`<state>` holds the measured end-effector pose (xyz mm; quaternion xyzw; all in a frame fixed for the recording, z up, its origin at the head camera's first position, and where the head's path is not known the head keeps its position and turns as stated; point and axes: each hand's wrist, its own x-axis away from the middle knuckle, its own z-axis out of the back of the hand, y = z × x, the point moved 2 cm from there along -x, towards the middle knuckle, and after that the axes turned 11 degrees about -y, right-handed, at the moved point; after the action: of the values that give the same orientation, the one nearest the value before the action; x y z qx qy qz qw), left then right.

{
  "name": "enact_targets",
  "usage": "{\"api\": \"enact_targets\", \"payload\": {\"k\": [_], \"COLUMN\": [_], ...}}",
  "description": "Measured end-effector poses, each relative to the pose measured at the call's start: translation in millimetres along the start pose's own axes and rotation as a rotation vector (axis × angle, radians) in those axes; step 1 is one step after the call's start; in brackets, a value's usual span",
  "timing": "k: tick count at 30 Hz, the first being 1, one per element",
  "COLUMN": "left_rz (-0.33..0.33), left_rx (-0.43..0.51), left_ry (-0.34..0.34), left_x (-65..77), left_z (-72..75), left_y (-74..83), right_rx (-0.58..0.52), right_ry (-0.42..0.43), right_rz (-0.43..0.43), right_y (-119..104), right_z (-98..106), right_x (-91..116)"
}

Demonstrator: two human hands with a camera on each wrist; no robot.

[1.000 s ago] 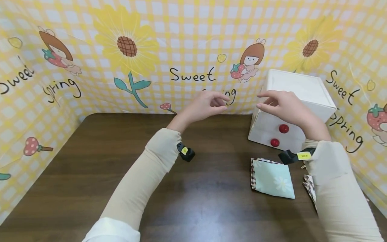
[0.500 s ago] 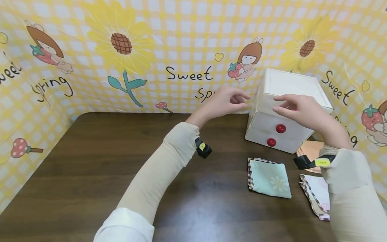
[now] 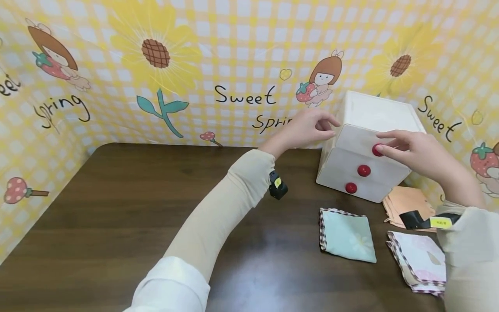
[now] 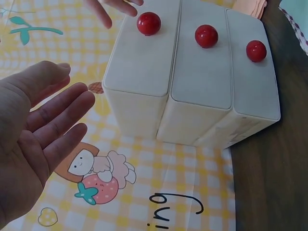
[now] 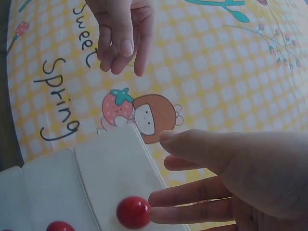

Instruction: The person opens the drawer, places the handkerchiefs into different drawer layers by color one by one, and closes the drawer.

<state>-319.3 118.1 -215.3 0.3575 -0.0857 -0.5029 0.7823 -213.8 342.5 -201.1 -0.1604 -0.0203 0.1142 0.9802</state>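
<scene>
A white box with three drawers (image 3: 386, 112) stands at the back right, a round red knob on each drawer front. My right hand (image 3: 422, 151) is raised in front of its top drawer, and its fingers and thumb overlap the top knob (image 5: 133, 212). In the right wrist view the fingertips come right up to that knob, without curling round it. My left hand (image 3: 306, 128), its fingers loosely bent, hovers at the box's left side. Nothing is in the left palm (image 4: 29, 149), and the left wrist view shows a gap between its fingers and the box.
Before the box lies a folded mint-green cloth (image 3: 345, 234) with a checked edge. To its right are a folded white-and-pink cloth (image 3: 419, 260) and an orange cloth (image 3: 407, 201), partly covered by the right wrist strap. A yellow checked curtain (image 3: 241, 52) surrounds the dark wooden table (image 3: 128, 225).
Both hands have moved right, the left to the box's side and the right lower to the top knob. The orange and white cloths have come into view from behind the right arm.
</scene>
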Motion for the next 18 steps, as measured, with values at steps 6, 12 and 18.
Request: {"api": "enact_targets", "payload": {"k": [6, 12, 18], "left_rz": [0.009, 0.058, 0.057], "left_rx": [0.012, 0.022, -0.004], "left_ry": [-0.014, -0.016, -0.013], "left_x": [-14.1, -27.2, -37.6], "left_z": [-0.6, -0.7, 0.1], "left_y": [-5.2, -13.7, -16.1], "right_rx": [0.024, 0.064, 0.086], "right_ry": [0.006, 0.010, -0.029], "right_rz": [-0.004, -0.020, -0.049], "right_y": [8, 18, 26], "right_z": [1, 3, 4], "right_x": [5, 6, 4]}}
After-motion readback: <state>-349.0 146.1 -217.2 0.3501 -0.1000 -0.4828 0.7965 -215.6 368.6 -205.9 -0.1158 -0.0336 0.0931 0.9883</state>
